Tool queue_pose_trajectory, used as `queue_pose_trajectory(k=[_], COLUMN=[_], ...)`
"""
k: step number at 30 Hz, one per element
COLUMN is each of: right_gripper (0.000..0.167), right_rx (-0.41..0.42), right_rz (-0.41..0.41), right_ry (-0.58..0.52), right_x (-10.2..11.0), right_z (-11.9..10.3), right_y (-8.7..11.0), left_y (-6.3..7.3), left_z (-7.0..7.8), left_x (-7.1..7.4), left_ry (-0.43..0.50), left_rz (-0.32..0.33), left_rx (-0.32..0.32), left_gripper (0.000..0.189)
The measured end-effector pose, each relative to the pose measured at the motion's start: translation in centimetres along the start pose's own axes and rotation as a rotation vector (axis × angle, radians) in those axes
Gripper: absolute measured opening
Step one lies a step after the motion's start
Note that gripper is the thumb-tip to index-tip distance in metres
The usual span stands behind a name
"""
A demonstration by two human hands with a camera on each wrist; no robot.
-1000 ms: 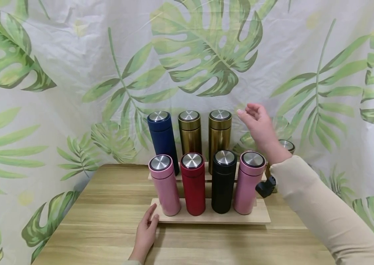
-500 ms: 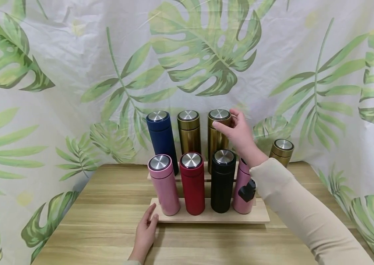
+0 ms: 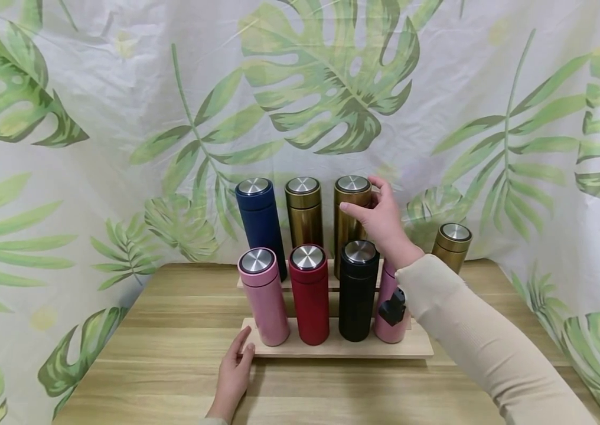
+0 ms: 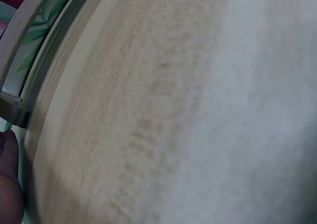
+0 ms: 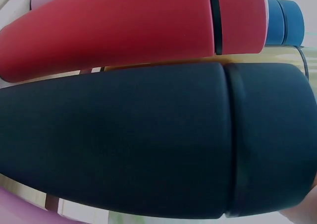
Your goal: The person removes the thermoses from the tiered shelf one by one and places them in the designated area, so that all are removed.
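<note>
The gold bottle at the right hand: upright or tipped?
Upright: the head view shows the gold bottle standing, its silver-topped lid uppermost, the right hand gripping near its top.

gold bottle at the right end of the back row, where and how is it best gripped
Probably by the upper end of the gold bottle, coming from its right. It stands upright and round, the black bottle hides its lower front, and the second gold bottle flanks its left. The right hand is at its right, thumb in front, fingers behind.
</note>
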State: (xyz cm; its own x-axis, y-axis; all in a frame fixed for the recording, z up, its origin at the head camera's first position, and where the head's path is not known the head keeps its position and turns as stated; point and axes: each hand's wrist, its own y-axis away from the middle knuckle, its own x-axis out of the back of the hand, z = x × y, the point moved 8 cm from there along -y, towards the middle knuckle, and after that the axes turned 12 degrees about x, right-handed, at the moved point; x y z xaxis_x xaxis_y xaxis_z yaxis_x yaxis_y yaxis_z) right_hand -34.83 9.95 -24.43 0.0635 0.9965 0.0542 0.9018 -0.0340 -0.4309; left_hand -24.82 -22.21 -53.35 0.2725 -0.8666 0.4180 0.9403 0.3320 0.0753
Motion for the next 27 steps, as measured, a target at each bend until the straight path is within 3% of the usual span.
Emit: queue_pose_trajectory(k=[13,27], right_gripper=[0.074,0.069], right_rx=[0.008,0.065], right_rz=[0.031,0.106], right_ry=[0.005,-0.02], right_x=[0.6,2.5], right_z=[-0.1,-1.9], right_y=[-0.1,-0.7], left_y=[0.1,0.1], left_z=[0.1,0.2], left_x=[0.0,0.1], left_ry=[0.01,0.011], left_rz=[0.003,0.005], left_rx=[-0.022,-0.016], left_gripper=[0.04,0.04])
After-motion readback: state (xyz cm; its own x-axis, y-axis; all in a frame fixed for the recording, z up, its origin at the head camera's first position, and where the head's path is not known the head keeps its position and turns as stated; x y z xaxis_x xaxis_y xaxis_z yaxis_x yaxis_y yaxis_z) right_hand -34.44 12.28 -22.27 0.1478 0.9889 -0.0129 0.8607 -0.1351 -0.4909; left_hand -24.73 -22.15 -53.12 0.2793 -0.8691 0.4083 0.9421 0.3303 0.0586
